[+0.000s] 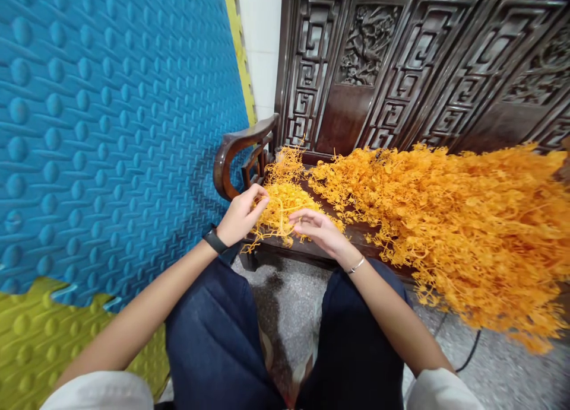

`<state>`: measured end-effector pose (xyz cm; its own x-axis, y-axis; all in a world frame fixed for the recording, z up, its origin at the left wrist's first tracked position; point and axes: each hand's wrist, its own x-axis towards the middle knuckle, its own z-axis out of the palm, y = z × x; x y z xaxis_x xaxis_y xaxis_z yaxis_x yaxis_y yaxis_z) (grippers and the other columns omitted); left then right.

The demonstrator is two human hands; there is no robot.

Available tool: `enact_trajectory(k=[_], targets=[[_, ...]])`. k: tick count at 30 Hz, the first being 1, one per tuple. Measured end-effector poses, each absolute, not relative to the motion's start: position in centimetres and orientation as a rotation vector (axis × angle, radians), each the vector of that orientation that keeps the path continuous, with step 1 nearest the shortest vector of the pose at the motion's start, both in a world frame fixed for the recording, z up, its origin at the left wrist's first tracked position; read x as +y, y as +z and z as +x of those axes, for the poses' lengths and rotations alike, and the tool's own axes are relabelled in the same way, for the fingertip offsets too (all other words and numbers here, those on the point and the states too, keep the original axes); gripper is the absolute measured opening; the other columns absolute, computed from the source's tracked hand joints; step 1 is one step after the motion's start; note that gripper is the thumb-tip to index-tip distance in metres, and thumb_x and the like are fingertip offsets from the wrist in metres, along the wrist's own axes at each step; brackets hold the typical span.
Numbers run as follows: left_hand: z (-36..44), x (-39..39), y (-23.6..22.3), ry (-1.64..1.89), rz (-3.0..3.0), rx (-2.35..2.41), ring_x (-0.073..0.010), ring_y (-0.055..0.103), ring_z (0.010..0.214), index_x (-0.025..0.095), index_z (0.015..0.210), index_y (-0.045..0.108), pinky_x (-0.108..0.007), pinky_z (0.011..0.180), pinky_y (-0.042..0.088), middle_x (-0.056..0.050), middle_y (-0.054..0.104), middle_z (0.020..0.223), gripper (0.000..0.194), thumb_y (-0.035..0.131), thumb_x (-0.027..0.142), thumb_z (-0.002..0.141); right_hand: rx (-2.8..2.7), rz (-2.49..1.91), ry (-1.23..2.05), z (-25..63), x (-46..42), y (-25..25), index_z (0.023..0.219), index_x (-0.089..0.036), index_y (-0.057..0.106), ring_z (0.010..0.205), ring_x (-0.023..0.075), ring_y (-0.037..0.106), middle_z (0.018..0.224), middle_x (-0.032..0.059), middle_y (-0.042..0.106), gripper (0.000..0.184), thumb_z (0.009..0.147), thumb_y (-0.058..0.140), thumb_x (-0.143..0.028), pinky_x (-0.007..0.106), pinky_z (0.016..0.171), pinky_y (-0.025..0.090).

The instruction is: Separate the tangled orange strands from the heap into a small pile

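Both my hands are over a small heap of yellow, curly plastic-looking strands on a dark wooden bench seat. My left hand, with a black band at the wrist, is closed in a pinch at the heap's left side; a thin yellow strand runs from its fingertips. My right hand, wearing a thin bracelet, comes in from the right with thumb and fingers drawn together at the strand's other side. The exact grip of the right fingertips is hard to make out against the heap.
A large orange mass of similar curly pieces covers the bench to the right and overhangs its front edge. A curved armrest stands at the left, a carved backrest behind. Blue foam mat lies left. A black cable is below right.
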<state>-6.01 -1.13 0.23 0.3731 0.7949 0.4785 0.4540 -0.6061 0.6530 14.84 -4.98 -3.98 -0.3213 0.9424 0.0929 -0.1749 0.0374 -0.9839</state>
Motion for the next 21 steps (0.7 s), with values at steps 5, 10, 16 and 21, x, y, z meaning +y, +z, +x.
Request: enact_trajectory(k=[5,10,16,21], targets=[[-6.1,-0.4,-0.5,1.143,2.456,1.201,-0.0191,0.055,0.087,0.016,0.09,0.053,-0.032,0.081,0.044,-0.006,0.057,0.089,0.015,0.045,0.029,0.086,-1.226,-0.761,1.617,14.8,-5.4,-3.8,0.089,-0.022,0.068,0.078,0.0085,0.059,0.09,0.0005,0.064,0.025,0.065,0.073,-0.021,0.023,0.08,0.047],[-6.2,-1.2,-0.1,1.382,2.592,1.131,-0.0222,0.046,0.116,0.018,0.101,0.057,-0.041,0.1,0.036,-0.01,0.054,0.118,0.024,0.04,0.03,0.09,-0.959,-0.717,1.599,14.7,-5.4,-3.2,0.09,-0.022,0.067,0.085,0.0114,0.059,0.095,0.0018,0.064,0.027,0.063,0.07,-0.023,0.022,0.082,0.048],[-6.2,-2.7,1.0,1.121,2.723,0.834,-0.0267,0.032,0.131,0.025,0.112,0.056,-0.052,0.112,0.007,-0.005,0.05,0.132,0.044,0.045,0.055,0.082,-0.97,-0.706,1.584,14.5,-5.7,-2.9,0.098,-0.022,0.063,0.104,0.0167,0.057,0.112,0.0036,0.061,0.034,0.064,0.066,-0.023,0.026,0.089,0.048],[-4.9,-3.7,0.2,0.962,2.39,0.833,-0.0235,0.058,0.1,0.018,0.114,0.052,-0.038,0.09,0.045,-0.009,0.062,0.111,0.051,0.061,0.048,0.074,-1.117,-0.603,1.553,14.6,-6.1,-2.4,0.107,-0.023,0.061,0.116,0.0196,0.053,0.122,0.0045,0.058,0.038,0.069,0.065,-0.027,0.031,0.097,0.045]])
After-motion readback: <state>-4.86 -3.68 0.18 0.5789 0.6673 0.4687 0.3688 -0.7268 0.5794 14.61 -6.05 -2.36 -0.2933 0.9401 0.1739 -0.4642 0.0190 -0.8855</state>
